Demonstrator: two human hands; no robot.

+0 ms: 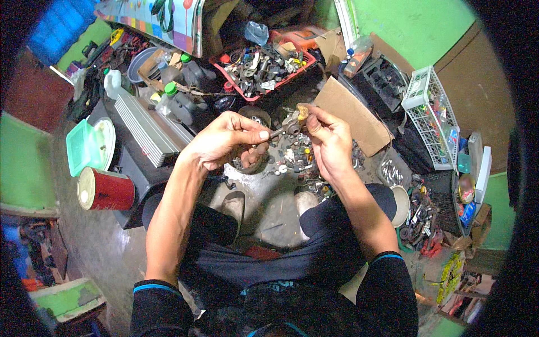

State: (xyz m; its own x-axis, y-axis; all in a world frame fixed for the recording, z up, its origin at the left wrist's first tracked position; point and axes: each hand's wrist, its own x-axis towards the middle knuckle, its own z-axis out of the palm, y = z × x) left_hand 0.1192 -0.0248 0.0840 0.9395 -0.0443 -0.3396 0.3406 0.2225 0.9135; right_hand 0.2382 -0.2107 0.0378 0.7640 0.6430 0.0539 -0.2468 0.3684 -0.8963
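left hand (224,140): I see it curled at centre frame, thumb and forefinger pinched narrow on a small dark metal part (283,131), gripping its shaft end.
right hand (330,140): just beside the left, at 3 o'clock from it; fingertips closed on a small tan piece (303,113) held upright at the head of the metal part.
metal part: held between both hands above the floor, head toward the right hand. I can't tell exactly what kind of fitting it is.
tan piece: touching or just over the metal part's head; can't tell which from here.
loose small parts (297,160): scattered on the concrete floor directly under the hands, at 6 o'clock from the part.
round dish (254,115): on the floor behind the left hand, partly hidden by it.
red crate (264,67): at 12 o'clock from the hands, full of metal scrap.
cardboard sheet (351,115): at 2 o'clock from the right hand, lying flat.
white wire basket (429,118): at 3 o'clock, well apart.
red can (106,190): at 9 o'clock, well apart, on its side.
green lidded box (84,147): just above the can.
grey finned box (149,132): at 9 o'clock, near the left forearm.
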